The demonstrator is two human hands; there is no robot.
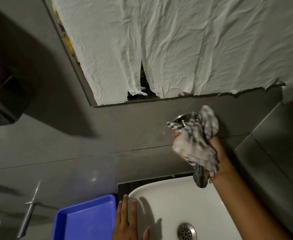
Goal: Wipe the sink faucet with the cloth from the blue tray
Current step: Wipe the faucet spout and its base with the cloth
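A chrome faucet (181, 119) juts from the grey tiled wall above the white sink (168, 193). Only its round base shows; the rest is wrapped in a black-and-white checked cloth (196, 141). My right hand (216, 153) grips that cloth around the faucet, and the cloth's tail hangs down toward the basin. My left hand (127, 220) lies flat on the sink's left rim, fingers apart, holding nothing. The blue tray (86, 220) sits left of the sink, with nothing in it.
A mirror (176, 49) covered with crumpled white paper hangs above the faucet. A dark dispenser (2, 94) is mounted on the wall at left. A metal fitting (29, 208) stands left of the tray. The sink drain (186, 232) is at the bottom.
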